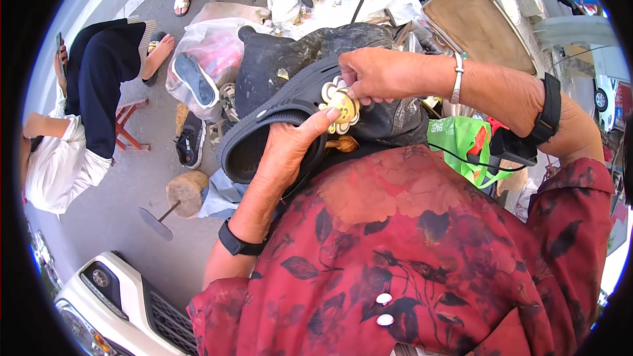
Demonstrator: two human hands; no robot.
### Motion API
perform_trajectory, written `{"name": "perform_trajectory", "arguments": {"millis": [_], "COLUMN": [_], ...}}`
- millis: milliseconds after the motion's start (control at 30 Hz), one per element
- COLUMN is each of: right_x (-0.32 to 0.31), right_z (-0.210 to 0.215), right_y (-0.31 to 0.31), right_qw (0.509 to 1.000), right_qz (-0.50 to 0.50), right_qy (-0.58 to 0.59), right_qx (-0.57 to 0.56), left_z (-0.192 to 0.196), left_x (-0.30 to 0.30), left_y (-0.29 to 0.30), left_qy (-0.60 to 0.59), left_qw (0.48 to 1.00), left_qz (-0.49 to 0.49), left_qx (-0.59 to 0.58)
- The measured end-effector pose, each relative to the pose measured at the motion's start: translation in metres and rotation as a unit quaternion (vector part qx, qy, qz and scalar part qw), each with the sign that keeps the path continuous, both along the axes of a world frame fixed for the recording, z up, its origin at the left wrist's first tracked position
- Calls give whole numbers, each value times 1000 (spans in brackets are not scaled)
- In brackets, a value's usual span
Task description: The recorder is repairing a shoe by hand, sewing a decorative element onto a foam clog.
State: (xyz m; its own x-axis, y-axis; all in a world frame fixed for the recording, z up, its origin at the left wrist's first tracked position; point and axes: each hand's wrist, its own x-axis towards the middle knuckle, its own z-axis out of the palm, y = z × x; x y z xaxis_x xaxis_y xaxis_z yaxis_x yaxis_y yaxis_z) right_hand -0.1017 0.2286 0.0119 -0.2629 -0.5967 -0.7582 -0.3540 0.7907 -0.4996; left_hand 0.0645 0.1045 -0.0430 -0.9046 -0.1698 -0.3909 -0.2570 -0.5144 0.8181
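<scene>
2 hands (290,148) (372,74) on black clog (290,102), yellow charm (341,107)

The left hand (290,148) reaches up from below, fingers curled and thumb pointing right. The right hand (372,74) comes in from the right, arm bent, fingertips pinched together just above the left thumb.

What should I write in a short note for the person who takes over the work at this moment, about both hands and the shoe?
Left hand: grips the dark clog shoe from below, thumb by the charm.
Right hand: fingertips pinch the yellow flower-shaped charm on the shoe's upper.
Shoe rests on the lap, against a black bag.
Done: charm sits on the upper, though I cannot tell if it is fully seated.
Left: check that it sits firmly.
</scene>
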Motion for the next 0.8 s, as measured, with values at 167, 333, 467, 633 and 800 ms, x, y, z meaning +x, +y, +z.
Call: {"name": "perform_trajectory", "arguments": {"millis": [167, 333, 467, 633, 800], "right_x": [3, 6, 15, 16, 18], "right_z": [-7, -8, -14, 6, -7], "right_y": [9, 11, 13, 22, 48], "right_qw": [998, 996, 990, 995, 982], "right_qz": [0, -1, -3, 19, -4], "right_qy": [29, 45, 103, 58, 62], "right_qx": [-54, -76, -92, -76, -180], "left_z": [-11, -12, -22, -21, -23], "left_x": [-2, -9, -17, -19, -22], "left_y": [0, 13, 18, 21, 25], "left_qy": [-19, 16, 10, -20, -37], "left_qw": [998, 999, 994, 989, 982], "left_qz": [-59, 11, 58, 67, 79], "left_qx": [3, -38, -87, -128, -168]}}
